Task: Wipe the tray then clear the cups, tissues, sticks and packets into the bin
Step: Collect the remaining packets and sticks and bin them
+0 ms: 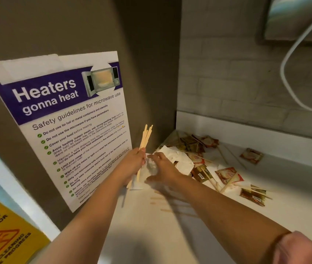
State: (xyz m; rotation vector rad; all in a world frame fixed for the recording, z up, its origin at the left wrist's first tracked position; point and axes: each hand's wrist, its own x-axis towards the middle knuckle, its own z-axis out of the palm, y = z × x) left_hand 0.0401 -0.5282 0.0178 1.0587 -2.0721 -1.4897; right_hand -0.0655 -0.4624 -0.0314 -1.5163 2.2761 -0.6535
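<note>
Head view: a bundle of wooden sticks (146, 136) is gripped in the left hand (134, 161), the fingers curled round its lower part so that the sticks stand nearly upright, fanned a little at the top, just in front of a microwave safety poster (65, 121) fixed to the side wall. The right hand (162, 166) is held just beside the left, its fingers spread and nothing gripped in them, low over the near edge of a heap of white tissues (178, 159); whether the tissues are touched cannot be told because of blur. The tissues are piled in the far corner of the white desk (151, 235), and brown and red packets (227, 175) are scattered around and beyond them. A few loose sticks (158, 198) are seen lying flat on the desk below the right wrist. A yellow floor sign (4, 235) is visible at lower left.
</note>
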